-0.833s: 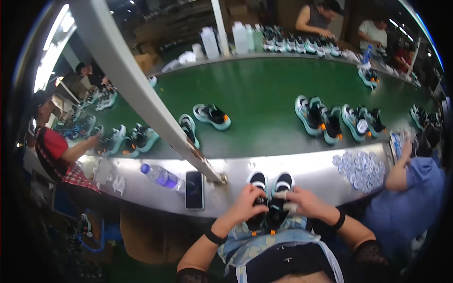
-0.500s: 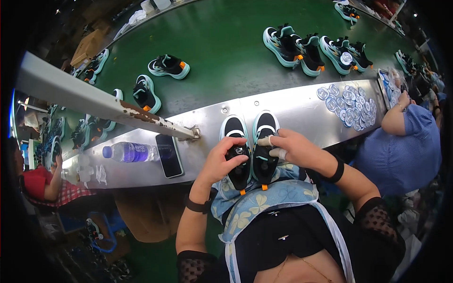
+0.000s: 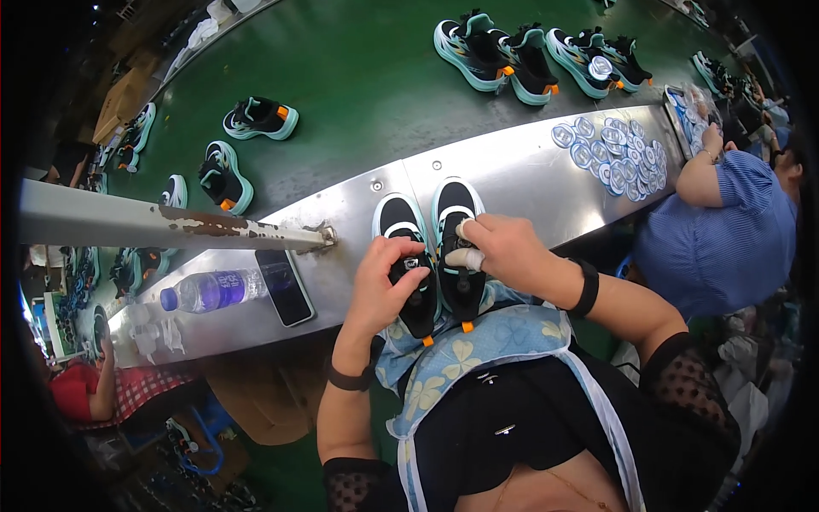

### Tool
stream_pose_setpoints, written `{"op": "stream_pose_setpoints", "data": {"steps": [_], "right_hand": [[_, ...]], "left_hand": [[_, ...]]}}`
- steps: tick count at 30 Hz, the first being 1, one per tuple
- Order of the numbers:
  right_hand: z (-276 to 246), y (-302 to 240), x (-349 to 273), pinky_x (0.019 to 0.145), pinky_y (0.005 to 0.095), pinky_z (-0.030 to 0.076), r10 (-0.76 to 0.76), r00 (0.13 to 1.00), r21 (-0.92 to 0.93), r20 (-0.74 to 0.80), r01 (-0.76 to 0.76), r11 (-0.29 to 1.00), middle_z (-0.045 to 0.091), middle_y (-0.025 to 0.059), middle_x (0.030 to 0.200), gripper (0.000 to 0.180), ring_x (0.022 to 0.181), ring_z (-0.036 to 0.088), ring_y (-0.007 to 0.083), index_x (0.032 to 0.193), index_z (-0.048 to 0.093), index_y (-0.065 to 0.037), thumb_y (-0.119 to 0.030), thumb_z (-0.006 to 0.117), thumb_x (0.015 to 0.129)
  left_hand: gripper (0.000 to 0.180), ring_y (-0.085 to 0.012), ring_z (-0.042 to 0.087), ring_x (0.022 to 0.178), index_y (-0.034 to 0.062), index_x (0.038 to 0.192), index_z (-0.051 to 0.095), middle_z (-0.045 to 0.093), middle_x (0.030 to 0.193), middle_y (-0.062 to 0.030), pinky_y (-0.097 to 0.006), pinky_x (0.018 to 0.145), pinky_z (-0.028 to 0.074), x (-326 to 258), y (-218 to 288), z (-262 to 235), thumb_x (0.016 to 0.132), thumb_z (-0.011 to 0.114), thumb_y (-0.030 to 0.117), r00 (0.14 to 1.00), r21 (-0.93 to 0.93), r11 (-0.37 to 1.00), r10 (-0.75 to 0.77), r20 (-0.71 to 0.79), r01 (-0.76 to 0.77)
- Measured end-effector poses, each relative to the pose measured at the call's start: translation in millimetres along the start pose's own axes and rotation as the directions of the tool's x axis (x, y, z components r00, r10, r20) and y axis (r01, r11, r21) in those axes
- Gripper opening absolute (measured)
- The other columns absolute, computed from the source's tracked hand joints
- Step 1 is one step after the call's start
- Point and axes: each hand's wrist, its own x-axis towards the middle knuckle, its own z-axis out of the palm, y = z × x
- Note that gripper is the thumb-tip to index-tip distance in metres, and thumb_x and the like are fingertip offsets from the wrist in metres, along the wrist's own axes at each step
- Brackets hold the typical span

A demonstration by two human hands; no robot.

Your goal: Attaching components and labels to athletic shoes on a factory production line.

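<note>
Two black, white and mint sneakers stand side by side before me, toes pointing away onto the metal ledge, heels with orange tabs against my apron. My left hand (image 3: 384, 286) is curled over the left sneaker (image 3: 403, 218), thumb and fingertips closing on its tongue around a small shiny badge. On the right sneaker (image 3: 458, 200), my right hand (image 3: 503, 254) has its thumb and bent forefinger at the lacing area; both wear pale finger wraps. Whatever small part sits between those fingertips is hidden.
A water bottle (image 3: 213, 291) and a phone (image 3: 284, 288) lie left on the metal ledge (image 3: 358, 222), near a chipped white post (image 3: 171, 220). Round blue-white discs (image 3: 618, 158) are heaped right. More sneakers (image 3: 473, 49) stand on the green belt (image 3: 341, 85). Co-workers sit at both sides.
The whole view has shifted, so the belt and ledge appear farther left. My right thumb has come in over the right sneaker's lacing; my left hand keeps its place on the left sneaker.
</note>
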Motion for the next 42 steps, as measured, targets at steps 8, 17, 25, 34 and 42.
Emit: {"op": "stream_pose_setpoints", "data": {"steps": [8,17,25,34,42], "right_hand": [[-8,5,6,0.064,0.043,0.047,0.01,0.99,0.261,0.137,-0.046,0.964,0.057,0.0119,0.073,0.026,0.073,0.059,0.0343,0.09,0.057,-0.005,-0.024,0.072,0.079],[-14,-1,10,0.064,0.0418,0.046,0.04,0.995,0.061,0.093,-0.046,0.997,0.058,0.011,0.075,0.025,0.071,0.057,0.0331,0.091,0.059,-0.006,-0.022,0.074,0.078],[12,-5,-2,0.068,0.0376,0.042,0.021,0.996,0.058,-0.089,-0.015,0.998,0.057,0.008,0.075,0.026,0.072,0.057,0.0278,0.099,0.062,-0.009,-0.02,0.073,0.078],[-3,11,40,0.083,0.0371,0.038,0.04,0.989,0.149,0.139,-0.061,0.987,0.059,0.008,0.082,0.03,0.082,0.056,0.0245,0.113,0.065,-0.011,-0.025,0.066,0.086],[39,22,76,0.078,0.0428,0.044,0.012,0.936,0.05,0.351,-0.032,0.998,0.061,0.015,0.082,0.03,0.079,0.059,0.0332,0.114,0.065,-0.009,-0.028,0.059,0.091]], "left_hand": [[0.028,-0.0261,0.059,0.101,0.0036,0.107,0.065,0.062,0.108,-0.0114,-0.033,0.088,0.045,-2,-5,-4,0.08,0.069,0.011,0.999,-0.088,0.996,-0.027,0.046,0.031],[0.035,-0.0129,0.052,0.081,0.0071,0.11,0.064,0.055,0.091,-0.0027,-0.027,0.07,0.042,1,2,0,0.076,0.072,0.009,0.996,0.17,0.985,0.058,-0.073,-0.045],[0.036,-0.0175,0.058,0.089,0.0047,0.113,0.062,0.06,0.096,-0.0057,-0.028,0.08,0.046,8,7,-14,0.078,0.07,0.008,0.997,0.024,1.0,0.018,0.078,-0.02],[0.04,-0.0154,0.056,0.096,0.0062,0.118,0.061,0.06,0.102,-0.0041,-0.031,0.085,0.045,10,-3,-20,0.079,0.071,0.01,0.983,-0.164,0.986,-0.003,0.181,0.034],[0.045,-0.0191,0.058,0.098,0.0044,0.121,0.059,0.059,0.104,-0.0075,-0.03,0.087,0.045,14,-22,-15,0.078,0.072,0.01,0.952,-0.508,0.839,-0.039,0.305,0.197]]}}
